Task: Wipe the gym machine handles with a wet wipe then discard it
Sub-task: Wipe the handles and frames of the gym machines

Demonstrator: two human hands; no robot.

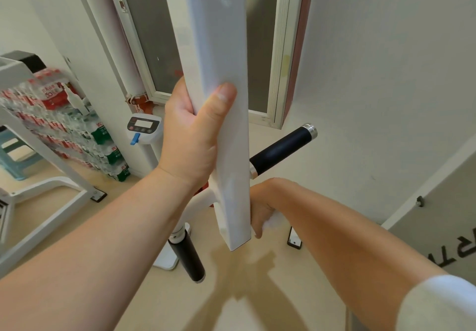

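A left hand grips the gym machine's white bar; the right hand clutches a wet wipe just behind it.

White walls all round, even light, soft shadows on beige floor. Window w/ pale alu frame up centre, panes grey/frosted. White pipe runs just beside it on the left. Left bg: stacked shrink-wrapped bottle packs, red + green labels, against wall. Light blue stool at far left edge. White metal frame in front of packs, black foot plate on floor. Small console w/ screen near the pipe. Grey panel w/ black lettering, lower right.
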